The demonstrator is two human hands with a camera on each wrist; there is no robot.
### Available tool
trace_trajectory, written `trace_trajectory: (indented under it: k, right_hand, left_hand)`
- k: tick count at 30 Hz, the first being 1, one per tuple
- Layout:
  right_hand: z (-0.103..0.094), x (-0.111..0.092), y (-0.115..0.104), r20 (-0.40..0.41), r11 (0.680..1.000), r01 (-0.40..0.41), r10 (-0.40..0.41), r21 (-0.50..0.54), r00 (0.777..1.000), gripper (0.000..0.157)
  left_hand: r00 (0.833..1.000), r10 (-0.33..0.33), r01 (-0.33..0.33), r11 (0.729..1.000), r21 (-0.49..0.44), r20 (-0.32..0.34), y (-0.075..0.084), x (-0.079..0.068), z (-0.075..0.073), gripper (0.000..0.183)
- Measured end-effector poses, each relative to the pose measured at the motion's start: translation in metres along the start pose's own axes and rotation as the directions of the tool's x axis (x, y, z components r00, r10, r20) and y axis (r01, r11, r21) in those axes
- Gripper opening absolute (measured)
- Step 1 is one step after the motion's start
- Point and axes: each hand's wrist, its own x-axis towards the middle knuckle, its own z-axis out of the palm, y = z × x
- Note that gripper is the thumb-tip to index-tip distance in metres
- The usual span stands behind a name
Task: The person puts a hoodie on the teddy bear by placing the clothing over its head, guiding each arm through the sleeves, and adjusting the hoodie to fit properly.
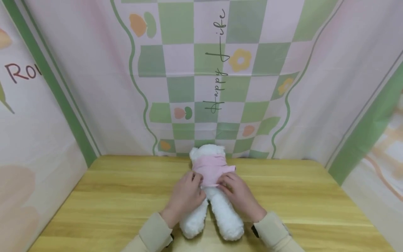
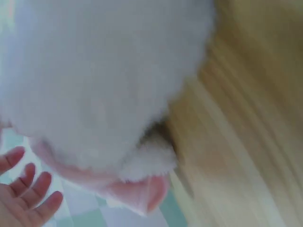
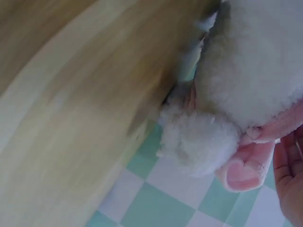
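Observation:
A white plush toy [image 1: 227, 218] in a pink shirt [image 1: 209, 168] lies on the wooden table, its legs toward me. My left hand [image 1: 185, 196] is over the toy's left side, by the shirt's lower edge. In the left wrist view its fingers [image 2: 33, 196] are loosely bent and apart from the cloth. My right hand [image 1: 239, 196] pinches the hem at the shirt's right corner; the right wrist view shows those fingers [image 3: 286, 165] against the pink cloth. A pink sleeve [image 3: 244, 172] and a fluffy white arm [image 3: 199, 144] show there too.
The wooden table [image 1: 299, 196] extends on both sides of the toy. Behind it hangs a curtain [image 1: 209, 87] with green and white checks and lettering. More patterned cloth [image 1: 34, 140] hangs along the left and right sides.

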Motion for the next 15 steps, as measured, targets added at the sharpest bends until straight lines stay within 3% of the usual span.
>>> trace_trajectory:
  k: [2, 6, 9, 12, 15]
  right_hand:
    - [-0.001, 0.001, -0.003, 0.014, 0.998, -0.065, 0.065, 0.021, 0.998, 0.006]
    - [0.001, 0.002, -0.005, -0.016, 0.995, -0.093, 0.094, 0.044, 0.995, 0.004]
    - [0.003, 0.001, -0.005, -0.066, 0.998, -0.025, 0.029, 0.064, 0.997, 0.007]
    - [0.004, 0.002, -0.005, -0.086, 0.996, 0.061, -0.055, 0.069, 0.995, 0.01]
    - [0.005, 0.003, -0.006, -0.084, 0.99, 0.136, -0.133, 0.042, 0.988, 0.013]
  left_hand:
    - [1.0, 0.02, -0.02, 1.0, 0.025, -0.009, 0.005, 0.002, 0.001, 0.028]
    - [0.986, 0.07, -0.043, 0.984, 0.173, -0.153, 0.01, 0.005, 0.011, 0.033]
    - [0.957, 0.128, -0.055, 0.962, 0.268, -0.261, 0.011, 0.006, 0.017, 0.032]
    - [0.944, 0.172, -0.085, 0.952, 0.295, -0.282, 0.01, 0.006, 0.018, 0.027]
    - [0.942, 0.178, -0.107, 0.963, 0.248, -0.285, 0.009, 0.006, 0.017, 0.022]
